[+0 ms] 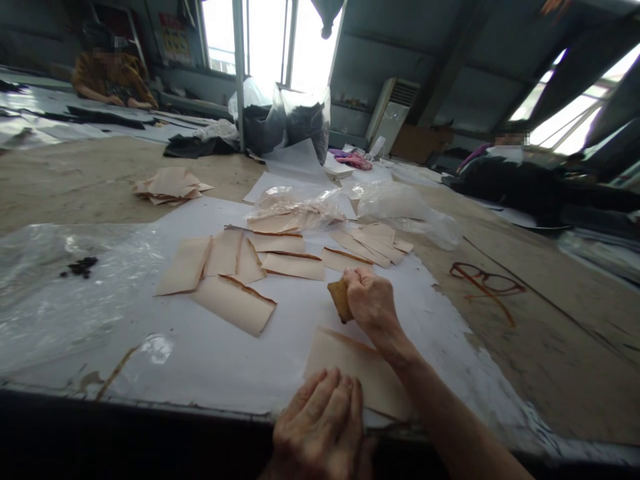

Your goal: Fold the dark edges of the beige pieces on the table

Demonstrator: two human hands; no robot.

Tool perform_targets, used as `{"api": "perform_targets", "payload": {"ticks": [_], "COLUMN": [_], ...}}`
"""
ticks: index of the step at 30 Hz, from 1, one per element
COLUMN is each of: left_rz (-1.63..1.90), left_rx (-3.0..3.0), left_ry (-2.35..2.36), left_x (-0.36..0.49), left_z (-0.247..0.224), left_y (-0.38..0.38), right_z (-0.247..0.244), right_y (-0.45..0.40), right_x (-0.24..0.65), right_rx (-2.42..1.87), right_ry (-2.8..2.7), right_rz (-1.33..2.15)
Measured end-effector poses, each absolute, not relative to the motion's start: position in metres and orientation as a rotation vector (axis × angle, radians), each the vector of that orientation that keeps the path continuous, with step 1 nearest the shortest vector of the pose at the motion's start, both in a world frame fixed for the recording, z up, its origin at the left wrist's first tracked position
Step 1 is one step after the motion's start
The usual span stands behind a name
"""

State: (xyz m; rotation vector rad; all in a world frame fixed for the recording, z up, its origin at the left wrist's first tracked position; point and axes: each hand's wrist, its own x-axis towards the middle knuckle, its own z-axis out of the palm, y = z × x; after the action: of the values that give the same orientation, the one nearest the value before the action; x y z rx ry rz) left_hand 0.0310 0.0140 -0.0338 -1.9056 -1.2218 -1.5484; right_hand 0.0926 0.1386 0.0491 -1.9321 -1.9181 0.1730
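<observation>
My left hand (323,417) lies with fingers stretched out on the near end of a beige rectangular piece (357,373), at the table's front edge. Just beyond that piece, my right hand (370,297) is closed around a small brownish-yellow flat piece (340,300) with a dark lower tip; its exact kind is unclear. Ahead and to the left lie several similar beige pieces, one of them a large beige piece (233,303) with an orange-brown edge. More beige pieces (373,243) fan out beyond my right hand. My right forearm partly covers the piece under my left hand.
Clear plastic sheeting (75,300) with dark crumbs covers the left side. A stack of beige pieces (173,185) and a plastic bag (300,207) lie farther back. Glasses (487,279) rest at right. A person (113,73) sits far left; another (507,147) is at right.
</observation>
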Motion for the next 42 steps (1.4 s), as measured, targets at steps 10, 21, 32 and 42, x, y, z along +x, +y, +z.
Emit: {"api": "perform_targets", "payload": {"ticks": [10, 21, 32, 42], "left_rz": [-1.508, -1.367, -1.403, -1.380], "left_rx": [-1.982, -2.090, -2.069, -2.192], "left_ry": [-1.231, -1.262, -1.268, -1.290], "left_x": [0.027, 0.022, 0.025, 0.021], "left_z": [-0.026, -0.021, -0.022, -0.021], "left_y": [0.010, 0.006, 0.007, 0.004], "right_z": [0.040, 0.043, 0.043, 0.038], "right_y": [0.109, 0.135, 0.111, 0.118], "right_x": [0.087, 0.092, 0.088, 0.195], "right_rx": [-1.626, -1.927, -1.690, -2.105], "right_ry": [-2.557, -2.051, -2.459, -2.115], "right_rz": [-0.197, 0.064, -0.112, -0.434]}}
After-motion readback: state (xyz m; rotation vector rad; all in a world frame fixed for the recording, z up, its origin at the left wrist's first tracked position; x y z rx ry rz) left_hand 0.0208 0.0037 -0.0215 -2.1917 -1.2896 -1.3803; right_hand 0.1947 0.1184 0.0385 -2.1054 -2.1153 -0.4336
